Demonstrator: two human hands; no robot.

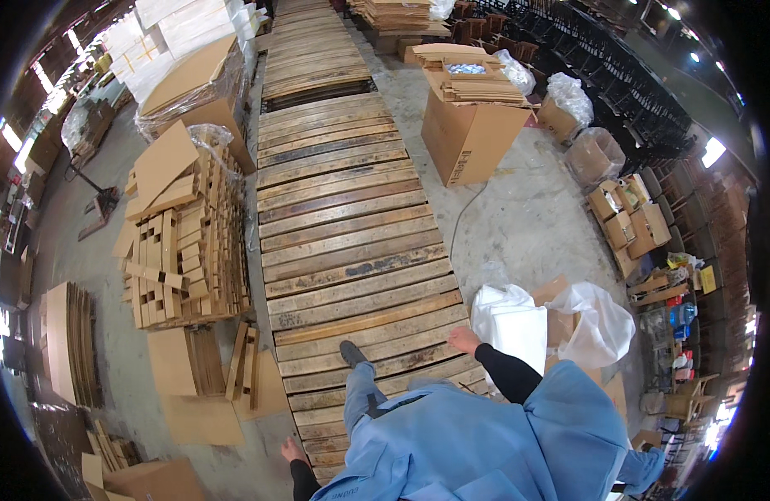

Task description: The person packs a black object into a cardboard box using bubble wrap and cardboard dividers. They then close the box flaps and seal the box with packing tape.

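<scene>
My left hand [291,450] hangs low beside the left edge of the slatted wooden walkway [352,217], its fingers loosely apart and nothing in them. My right hand [464,339] is out in front of me over the walkway's right side, curled closed with nothing visible in it. Nearest to it is a white plastic-wrapped bundle [512,321] on the floor. One grey shoe [352,353] of mine steps forward on the slats. Both hands are apart from the objects around them.
Left of the walkway stand a pile of cardboard inserts [184,259] and flat cardboard sheets [180,363]. A tall carton [468,138] stands on the right, with a thin cable [457,221] on the floor. A dark gap [318,94] crosses the walkway ahead.
</scene>
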